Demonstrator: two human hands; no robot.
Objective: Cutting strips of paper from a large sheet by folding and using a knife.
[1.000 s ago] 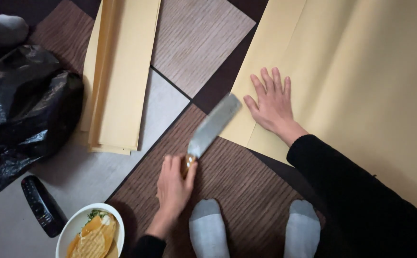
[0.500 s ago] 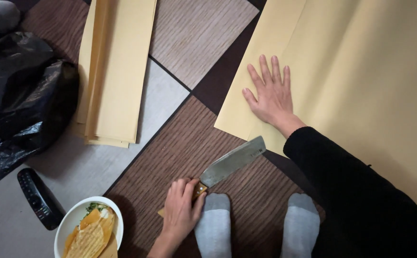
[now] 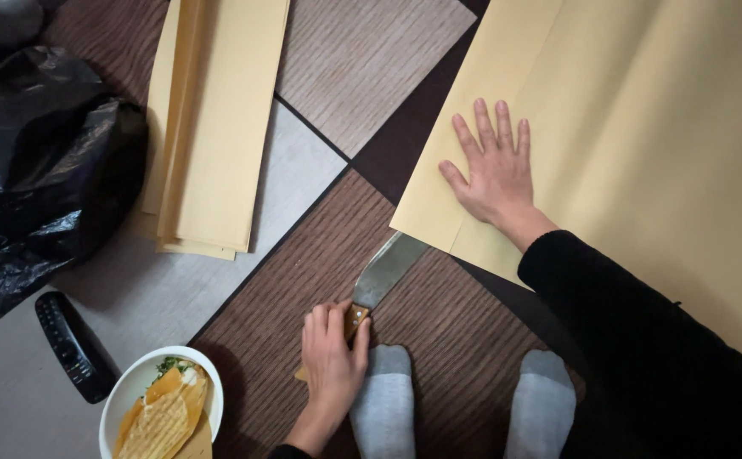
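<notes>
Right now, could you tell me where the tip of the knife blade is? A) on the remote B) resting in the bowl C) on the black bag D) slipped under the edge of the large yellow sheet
D: the knife, gripped by the left hand, has its blade tip hidden beneath the edge of the large yellow sheet that the right hand presses flat.

Bare floor (image 3: 303, 280) between paper stack (image 3: 218, 127) and knife (image 3: 383, 272)

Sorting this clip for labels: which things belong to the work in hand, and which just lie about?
In use: large yellow sheet under the right hand; broad knife in the left hand.

Lying about: paper stack, black bag, remote, food bowl.
</notes>
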